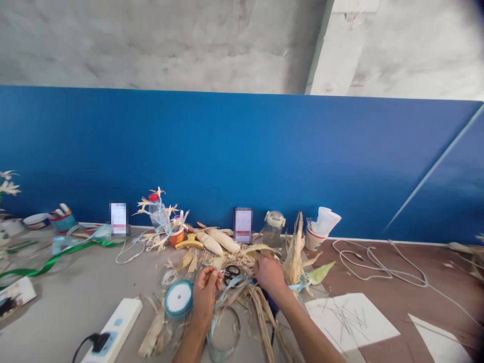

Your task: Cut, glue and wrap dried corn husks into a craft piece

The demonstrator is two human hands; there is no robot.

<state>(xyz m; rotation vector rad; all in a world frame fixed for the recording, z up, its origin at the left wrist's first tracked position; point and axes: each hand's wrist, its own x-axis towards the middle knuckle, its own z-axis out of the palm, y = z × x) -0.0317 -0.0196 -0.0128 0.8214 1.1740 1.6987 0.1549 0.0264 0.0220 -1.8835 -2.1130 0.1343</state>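
My left hand [207, 288] is raised over the table with thumb and fingers pinched together; anything between the fingertips is too small to make out. My right hand [269, 272] reaches into a heap of dry corn husk scraps [247, 259], its fingers bent down and mostly hidden. Between the hands lie black-handled scissors [231, 274]. Left of my left wrist rests a spool of light blue ribbon [179, 299]. A loose loop of pale blue ribbon [212, 333] and long husk strips [260, 317] lie below and between my forearms.
Behind stand husk-covered cobs [223, 241], a phone [243, 225], a clear jar [273, 229], an upright husk bundle [294, 257] and a paper cup [315, 238]. A power strip [113, 333] lies left. White paper with thin wires [351, 320] lies right. A blue partition [242, 151] borders the table.
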